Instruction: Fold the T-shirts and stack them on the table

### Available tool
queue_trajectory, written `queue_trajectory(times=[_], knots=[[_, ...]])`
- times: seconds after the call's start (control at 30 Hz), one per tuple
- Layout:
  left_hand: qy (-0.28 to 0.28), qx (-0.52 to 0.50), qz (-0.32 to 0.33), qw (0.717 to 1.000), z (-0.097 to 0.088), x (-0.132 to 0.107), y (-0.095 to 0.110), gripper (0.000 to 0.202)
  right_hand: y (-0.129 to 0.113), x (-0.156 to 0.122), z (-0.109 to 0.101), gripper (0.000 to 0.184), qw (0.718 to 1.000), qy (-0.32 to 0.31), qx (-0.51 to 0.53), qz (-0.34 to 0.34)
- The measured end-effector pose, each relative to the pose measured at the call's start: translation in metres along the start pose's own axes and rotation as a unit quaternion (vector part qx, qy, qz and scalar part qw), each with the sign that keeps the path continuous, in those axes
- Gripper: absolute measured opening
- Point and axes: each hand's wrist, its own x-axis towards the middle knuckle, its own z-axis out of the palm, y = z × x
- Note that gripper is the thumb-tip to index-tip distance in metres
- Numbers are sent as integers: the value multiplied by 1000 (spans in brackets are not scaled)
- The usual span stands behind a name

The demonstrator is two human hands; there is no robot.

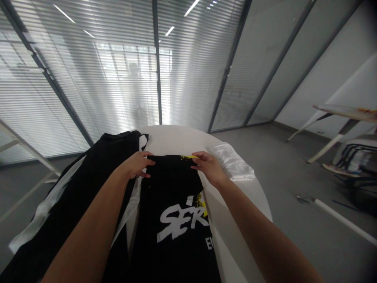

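A black T-shirt (173,220) with white and yellow print lies on a round white table (179,139) in front of me. My left hand (138,164) pinches the shirt's far left edge, fingers curled over the fabric. My right hand (208,167) grips the far right edge the same way. Both forearms reach forward over the shirt.
A black garment with white stripes (73,196) lies spread over the table's left side. A folded white cloth (232,163) sits at the right edge. Glass walls with blinds stand behind. A white desk (344,114) and a white pole (344,220) on the grey floor are at the right.
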Motion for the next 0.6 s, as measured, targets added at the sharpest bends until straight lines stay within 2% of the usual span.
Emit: queue_trajectory(times=[0.1, 0.23, 0.3, 0.5, 0.6], knots=[[-5, -31, 33, 999, 1, 1, -1, 36, 7, 4, -3, 27, 998, -2, 6, -56], [4, -52, 96, 994, 2, 5, -4, 39, 11, 5, -5, 22, 989, 16, -72, -125], [2, -61, 121, 991, 3, 7, -6, 37, 9, 3, -4, 22, 987, 18, -90, -134], [0, -46, 148, 988, 5, 10, -9, 32, 5, -4, 4, 31, 999, -11, -22, -47], [-9, -18, 153, 988, 6, 11, -10, 29, 7, -3, 5, 53, 1000, 24, -9, -7]])
